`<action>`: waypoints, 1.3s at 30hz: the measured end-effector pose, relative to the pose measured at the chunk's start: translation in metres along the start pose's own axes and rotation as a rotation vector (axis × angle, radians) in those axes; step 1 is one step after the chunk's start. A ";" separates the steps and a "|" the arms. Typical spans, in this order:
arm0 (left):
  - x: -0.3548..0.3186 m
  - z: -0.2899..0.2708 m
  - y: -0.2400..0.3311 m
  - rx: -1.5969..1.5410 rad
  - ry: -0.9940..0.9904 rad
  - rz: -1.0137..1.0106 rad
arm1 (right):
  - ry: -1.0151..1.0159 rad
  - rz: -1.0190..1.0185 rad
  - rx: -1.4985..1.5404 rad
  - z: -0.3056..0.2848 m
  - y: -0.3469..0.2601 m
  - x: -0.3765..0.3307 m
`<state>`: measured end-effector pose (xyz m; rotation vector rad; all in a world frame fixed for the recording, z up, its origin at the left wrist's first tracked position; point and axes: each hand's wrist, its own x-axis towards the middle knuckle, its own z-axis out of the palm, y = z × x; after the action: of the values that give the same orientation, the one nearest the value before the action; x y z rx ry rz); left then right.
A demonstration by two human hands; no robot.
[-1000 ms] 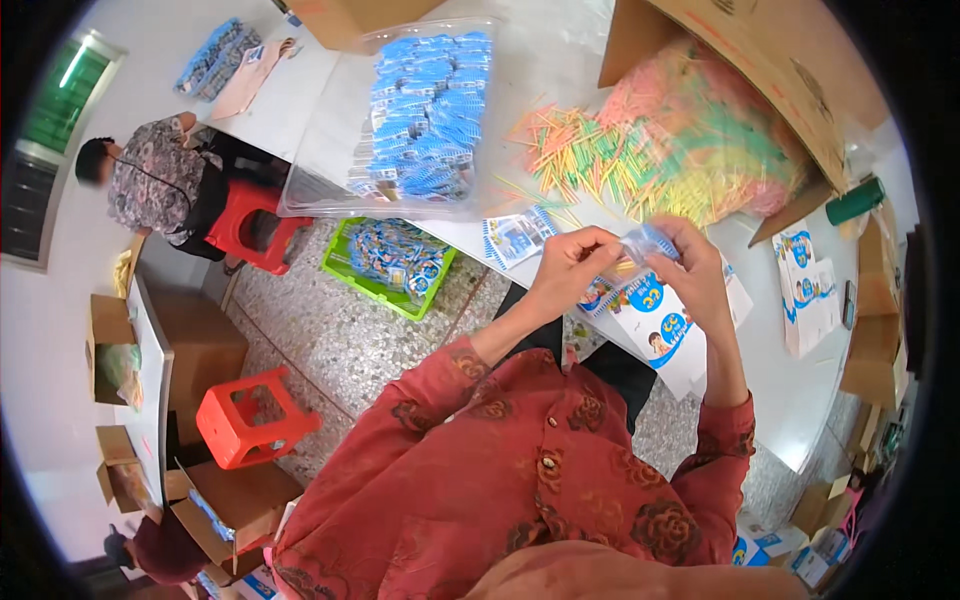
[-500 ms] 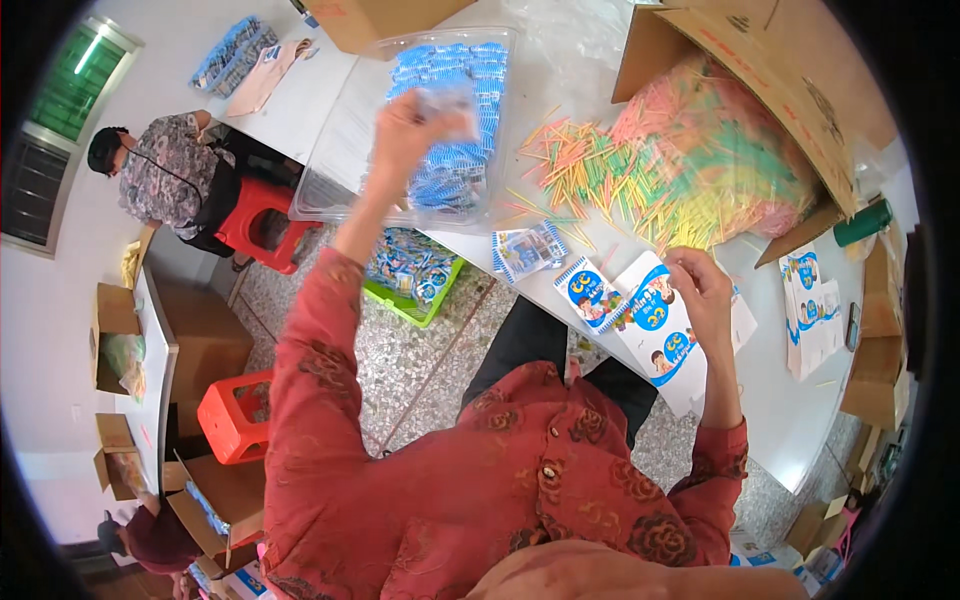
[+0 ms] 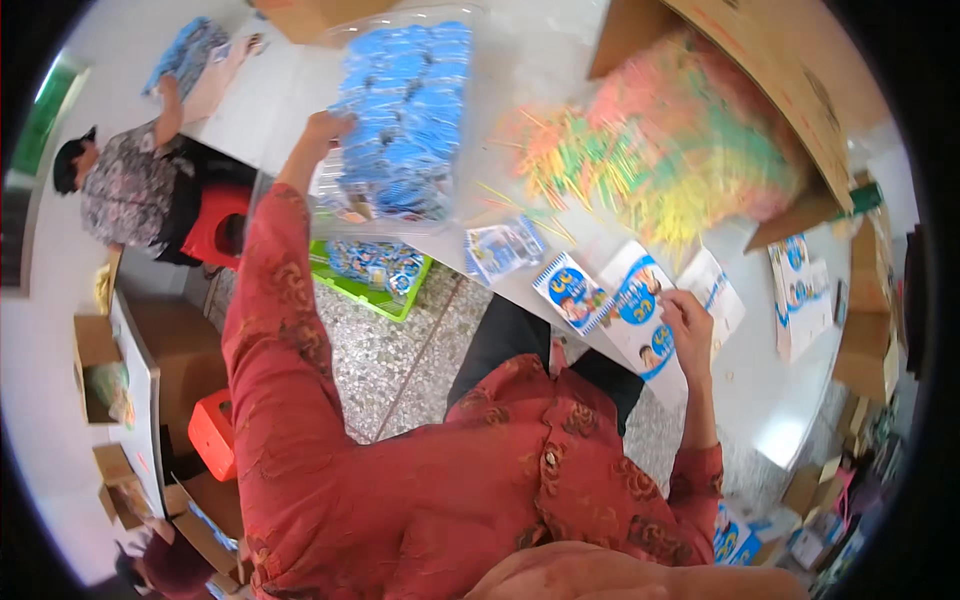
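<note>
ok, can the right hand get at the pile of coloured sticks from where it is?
Probably yes: the right hand rests on a booklet, and the bare table between it and the coloured sticks looks unobstructed.

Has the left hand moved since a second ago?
Yes. The left hand has left the right hand at the blue-and-white cards and reached out to the clear bag of blue packets farther up the table.
</note>
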<state>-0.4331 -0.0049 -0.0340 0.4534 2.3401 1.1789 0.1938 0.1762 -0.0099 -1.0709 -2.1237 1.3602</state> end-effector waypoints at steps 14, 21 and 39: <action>-0.081 -0.034 0.075 0.688 0.501 0.929 | -0.079 -0.211 -0.157 0.036 -0.028 0.026; -0.310 0.108 0.105 0.201 -0.107 1.075 | -0.087 -0.473 -0.201 0.080 -0.035 0.020; -0.260 0.203 0.004 0.413 0.161 0.597 | -0.073 -0.624 -0.200 0.092 -0.027 0.006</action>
<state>-0.1047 0.0038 -0.0659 1.3154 2.6876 0.9807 0.1175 0.1207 -0.0277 -0.3543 -2.3976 0.9100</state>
